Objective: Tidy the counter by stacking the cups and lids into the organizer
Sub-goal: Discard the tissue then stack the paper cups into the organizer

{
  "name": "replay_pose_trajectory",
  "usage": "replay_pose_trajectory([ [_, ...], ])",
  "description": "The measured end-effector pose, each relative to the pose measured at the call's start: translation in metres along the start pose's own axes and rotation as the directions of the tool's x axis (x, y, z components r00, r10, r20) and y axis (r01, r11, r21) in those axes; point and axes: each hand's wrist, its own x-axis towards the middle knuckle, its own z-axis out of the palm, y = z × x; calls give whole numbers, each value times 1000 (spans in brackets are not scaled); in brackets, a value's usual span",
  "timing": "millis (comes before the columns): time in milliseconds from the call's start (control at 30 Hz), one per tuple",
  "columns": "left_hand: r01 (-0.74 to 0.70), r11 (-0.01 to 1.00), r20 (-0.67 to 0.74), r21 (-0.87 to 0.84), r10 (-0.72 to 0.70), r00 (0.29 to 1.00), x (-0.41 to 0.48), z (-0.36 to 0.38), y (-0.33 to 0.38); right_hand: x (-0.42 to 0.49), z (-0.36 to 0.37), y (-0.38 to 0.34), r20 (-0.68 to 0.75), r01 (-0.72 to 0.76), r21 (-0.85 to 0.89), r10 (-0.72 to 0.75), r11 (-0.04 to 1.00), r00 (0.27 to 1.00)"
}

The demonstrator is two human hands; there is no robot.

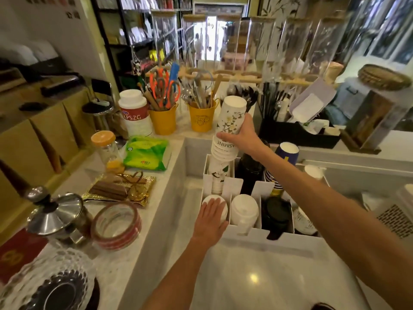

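While the right hand (242, 136) wraps its fingers around a stack of white floral cups (230, 126), upside down and tilted, the stack's rims sit just above more floral cups (218, 175) standing in the far-left slot of the white organizer (237, 233) below that hand. Nearer the person, the left hand (211, 217) lies flat with fingers spread on a white cup stack (223, 205) in the front-left slot. Just right of it stands another white stack (243, 211), then black lids (276, 214); blue cups (286, 155) sit beside the right forearm.

Bright indoor light; glare spot on counter (254, 278); wide-angle edge distortion; background blurred.
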Motion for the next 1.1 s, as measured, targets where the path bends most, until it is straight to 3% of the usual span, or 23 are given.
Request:
replay_pose_trajectory([
  [133,21,1000,-24,-21,-22,999,-2,0,5,0,7,11,-44,-24,-29,23,999,999],
  [467,51,992,-78,-115,-60,995,-1,2,8,-13,30,39,48,-155,53,152,987,987],
  [900,95,980,-80,-174,-110,991,1,3,13,-5,34,57,266,-301,39,281,953,922],
  [1100,81,977,-138,-198,-110,984,1,7,15,-10,42,62,146,-275,54,265,960,953],
])
